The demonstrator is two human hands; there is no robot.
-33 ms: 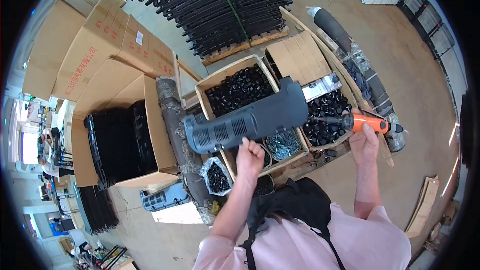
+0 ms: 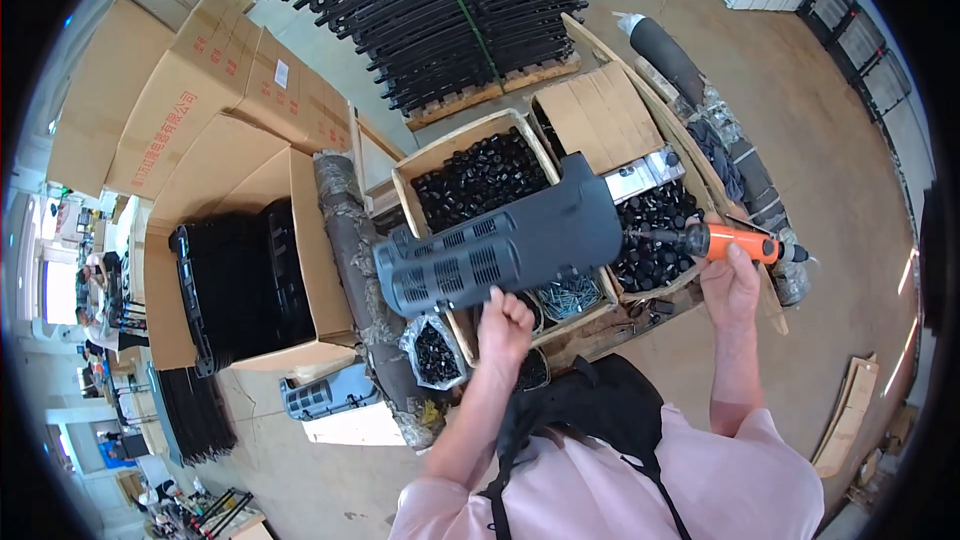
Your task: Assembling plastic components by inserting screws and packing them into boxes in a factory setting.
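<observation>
A pale floor (image 2: pixel 820 130) runs around our wooden bins (image 2: pixel 534 147), with a strapped stack of black bars (image 2: pixel 430 25) beyond. Our left hand (image 2: pixel 505 328) has its grip clamped on the near edge of the dark cover (image 2: pixel 540 235), which spans the bins. Our right hand (image 2: pixel 733 285) wraps its grip round the orange power driver (image 2: pixel 742 243), bit near the cover's right end; we cannot tell if they touch. We'd do well to brace the cover firmly and keep the driver square. Black caps (image 2: pixel 480 170) and loose screws (image 2: pixel 570 294) fill the bins.
</observation>
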